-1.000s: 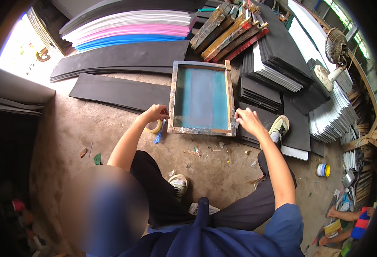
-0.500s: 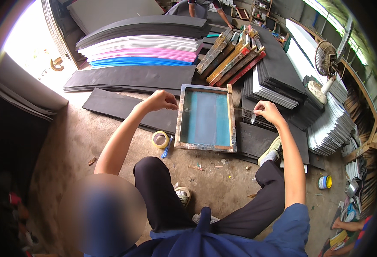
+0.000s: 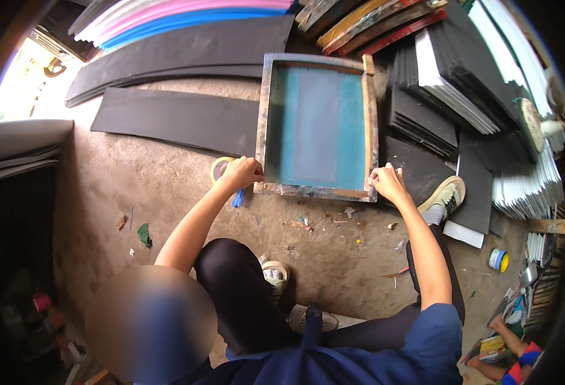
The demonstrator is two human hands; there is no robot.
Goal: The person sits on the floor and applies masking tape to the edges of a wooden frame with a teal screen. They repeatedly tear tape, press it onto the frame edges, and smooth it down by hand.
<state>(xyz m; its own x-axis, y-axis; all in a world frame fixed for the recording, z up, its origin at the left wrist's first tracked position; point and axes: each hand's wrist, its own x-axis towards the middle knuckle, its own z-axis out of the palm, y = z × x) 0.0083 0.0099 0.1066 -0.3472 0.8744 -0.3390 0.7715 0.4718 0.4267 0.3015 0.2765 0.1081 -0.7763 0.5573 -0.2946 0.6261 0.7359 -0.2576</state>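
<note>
A wooden silkscreen frame (image 3: 265, 122) with teal mesh (image 3: 318, 128) and a paler grey-blue band down its middle lies in front of me. My left hand (image 3: 243, 172) is at its near left corner, fingers closed in a pinch. At the near right corner my right hand (image 3: 388, 183) is closed too, thumb against the frame's edge. Whatever thin thing the fingertips may hold cannot be made out. Partly behind my left hand is a roll of yellowish tape (image 3: 214, 169), and just below that hand a blue handheld tool (image 3: 237, 198) lies on the floor.
Black foam sheets (image 3: 173, 119) lie left of the frame, with pink, white and blue sheets (image 3: 199, 22) beyond. More frames (image 3: 385, 29) are stacked at the back. Black and white sheet stacks (image 3: 449, 83) stand right, near a yellow-and-blue tub (image 3: 498, 260). Another person's arms (image 3: 510, 337) show lower right.
Both hands have come down and nearer to the frame's near corners. A small clear strip seen at my right hand is no longer distinguishable. The view has tipped downward.
</note>
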